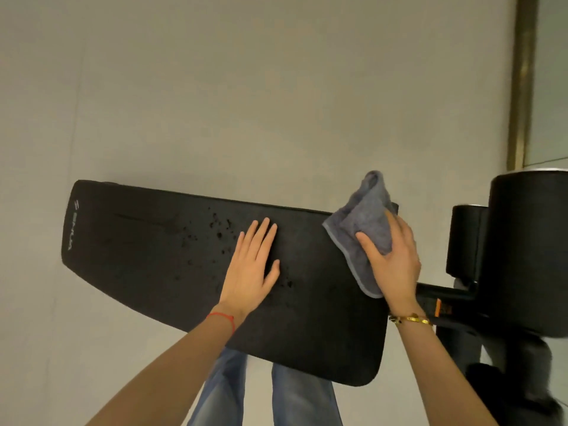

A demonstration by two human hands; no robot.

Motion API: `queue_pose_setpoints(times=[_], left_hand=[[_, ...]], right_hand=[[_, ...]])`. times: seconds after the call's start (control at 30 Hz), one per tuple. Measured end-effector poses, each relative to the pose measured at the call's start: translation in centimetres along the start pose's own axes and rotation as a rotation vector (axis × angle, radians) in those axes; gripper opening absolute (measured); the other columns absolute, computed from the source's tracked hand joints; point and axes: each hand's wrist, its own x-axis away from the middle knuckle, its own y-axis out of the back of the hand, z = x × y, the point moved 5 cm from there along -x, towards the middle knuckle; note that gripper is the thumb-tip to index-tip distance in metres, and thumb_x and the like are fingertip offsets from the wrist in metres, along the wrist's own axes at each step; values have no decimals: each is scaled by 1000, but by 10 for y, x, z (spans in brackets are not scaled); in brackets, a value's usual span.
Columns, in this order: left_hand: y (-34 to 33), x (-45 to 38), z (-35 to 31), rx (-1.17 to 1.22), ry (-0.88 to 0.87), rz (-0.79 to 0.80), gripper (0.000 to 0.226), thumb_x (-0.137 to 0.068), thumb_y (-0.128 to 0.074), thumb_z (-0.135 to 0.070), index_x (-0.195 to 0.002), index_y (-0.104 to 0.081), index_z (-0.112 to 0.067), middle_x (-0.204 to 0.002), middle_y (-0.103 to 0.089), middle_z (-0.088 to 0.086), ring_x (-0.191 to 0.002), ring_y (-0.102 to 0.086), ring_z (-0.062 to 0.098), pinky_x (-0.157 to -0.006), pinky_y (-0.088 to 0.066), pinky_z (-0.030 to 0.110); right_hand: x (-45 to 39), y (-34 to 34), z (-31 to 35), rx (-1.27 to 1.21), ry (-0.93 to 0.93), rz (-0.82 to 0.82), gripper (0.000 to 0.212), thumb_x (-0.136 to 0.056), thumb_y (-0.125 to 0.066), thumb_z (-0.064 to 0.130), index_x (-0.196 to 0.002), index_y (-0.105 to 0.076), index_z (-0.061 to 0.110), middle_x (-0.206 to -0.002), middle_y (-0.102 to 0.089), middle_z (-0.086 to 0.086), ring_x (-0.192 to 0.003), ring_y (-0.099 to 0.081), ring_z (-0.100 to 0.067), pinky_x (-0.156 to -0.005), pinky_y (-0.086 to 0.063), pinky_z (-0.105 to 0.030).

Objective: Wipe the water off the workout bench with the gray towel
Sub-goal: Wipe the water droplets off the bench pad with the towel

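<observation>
Black bench (153, 256), pad seen from above, white logo at its left end. Water drops (215, 229) speckle the pad's middle, just left of the left hand (250, 267), which lies flat on the pad, fingers straight and together, holding nothing. At the pad's right edge, the right hand (395, 259) grips the bunched gray towel (365, 222), thumb pressed across the cloth. Black frame (522, 256) stands beyond the right edge.

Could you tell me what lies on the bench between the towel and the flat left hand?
In the head view, only bare bench pad separates gray towel from left hand.
</observation>
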Motion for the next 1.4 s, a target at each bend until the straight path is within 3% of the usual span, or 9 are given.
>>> queue_pose_setpoints(times=[0.13, 0.3, 0.43, 0.57, 0.67, 0.87, 0.97, 1.13, 1.4], left_hand=[[-9, 18, -11, -5, -90, 26, 64, -100, -41, -36, -155, -13, -19, -163, -6, -2, -150, 3, 15, -123, -6, 39], [-20, 48, 7, -27, -102, 46, 65, -100, -39, -39, -155, -10, -20, -163, -4, -3, -150, 6, 14, -123, -5, 40], [-25, 65, 25, -39, -76, 64, 68, -99, -38, -42, -155, -5, -22, -163, -1, -3, -150, 6, 17, -123, -7, 43], [-28, 68, 29, -54, -94, 65, 69, -99, -37, -44, -155, -4, -22, -163, 0, -2, -150, 5, 20, -123, -7, 45], [-31, 70, 28, -26, -96, 63, 69, -99, -38, -42, -155, -3, -22, -163, 1, -2, -150, 6, 21, -122, -6, 45], [-35, 70, 29, -44, -86, 49, 69, -99, -36, -42, -155, 1, -23, -163, 4, -3, -150, 8, 20, -122, -8, 48], [-38, 70, 29, -44, -89, 4, 68, -99, -35, -43, -155, -1, -23, -163, 2, -2, -150, 7, 19, -122, -7, 47], [-43, 75, 34, -8, -126, -92, 62, -101, -32, -41, -155, -8, -22, -163, -3, -2, -150, 3, 16, -123, -5, 42], [-48, 80, 66, 37, -154, -223, 56, -101, -29, -34, -154, -16, -21, -163, -9, -3, -150, 1, 12, -123, -9, 42]], right_hand=[[71, -3, -21, -142, -173, -212, 74, -88, -60, 53, -149, -31, 26, -145, -45, -6, -132, -46, -23, -106, -45, -46], [166, -16, -32, -21, -178, -288, 76, -88, -61, 53, -151, -28, 24, -145, -44, -7, -132, -47, -24, -105, -47, -47], [136, -14, -35, 83, -149, -258, 82, -87, -57, 63, -151, -23, 25, -145, -43, -8, -132, -43, -24, -106, -44, -42], [85, -4, -28, -20, -92, -245, 79, -88, -58, 59, -150, -28, 22, -135, -52, -10, -122, -49, -22, -102, -44, -37], [117, -9, -32, -57, -99, -300, 76, -89, -60, 54, -150, -30, 21, -140, -48, -9, -127, -44, -20, -104, -41, -34], [216, -32, -50, 204, -164, -261, 82, -87, -50, 64, -154, -19, 27, -157, -27, -6, -142, -30, -29, -112, -36, -51], [179, -29, -31, 399, 31, -201, 77, -92, -45, 64, -155, -18, 29, -163, -11, -5, -150, -12, -29, -121, -18, -50], [96, -47, 13, 657, 298, -143, 74, -94, -39, 65, -154, -22, 26, -163, -14, -10, -150, -12, -32, -122, -10, -51], [191, -90, 4, 766, 595, -6, 71, -95, -34, 67, -155, -17, 33, -164, -12, -3, -152, -7, -26, -122, -12, -50]])
